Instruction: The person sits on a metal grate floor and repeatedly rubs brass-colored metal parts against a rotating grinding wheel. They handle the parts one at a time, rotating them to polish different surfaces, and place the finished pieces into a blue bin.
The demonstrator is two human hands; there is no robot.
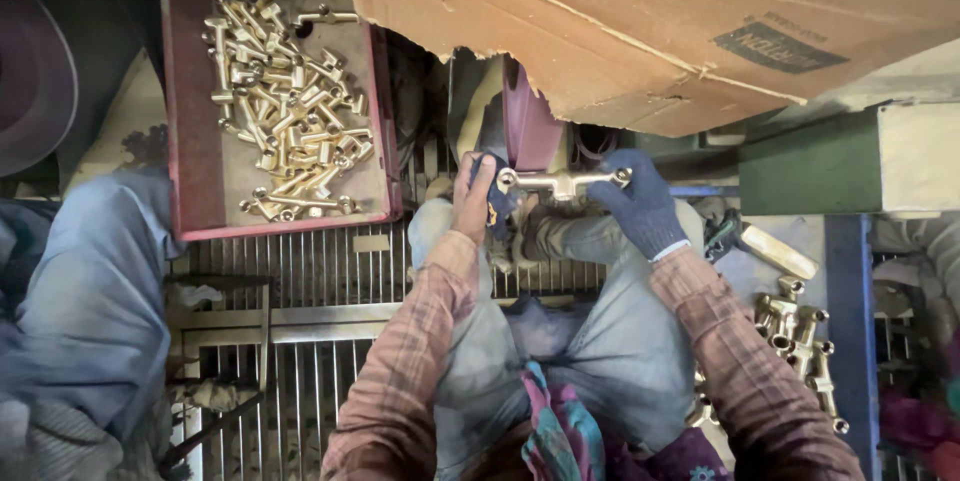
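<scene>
I hold the brass fitting [563, 182] level between my two hands, long axis left to right across me, stub in the middle pointing down toward my lap. My left hand [472, 203] is bare, with a bit of blue cloth [497, 199] in the palm — fingers curled and pinching the left end, thumb up by the open socket. My right hand [640, 203] wears a dark knit glove, fingers closed together around the right end. Both sit equally close, one at each end. The fitting is just in front of the maroon wheel [528, 129], touching or not I cannot tell. The red tray [186, 141] of brass parts is well off to my left, a smaller brass pile [800, 336] by my right knee.
</scene>
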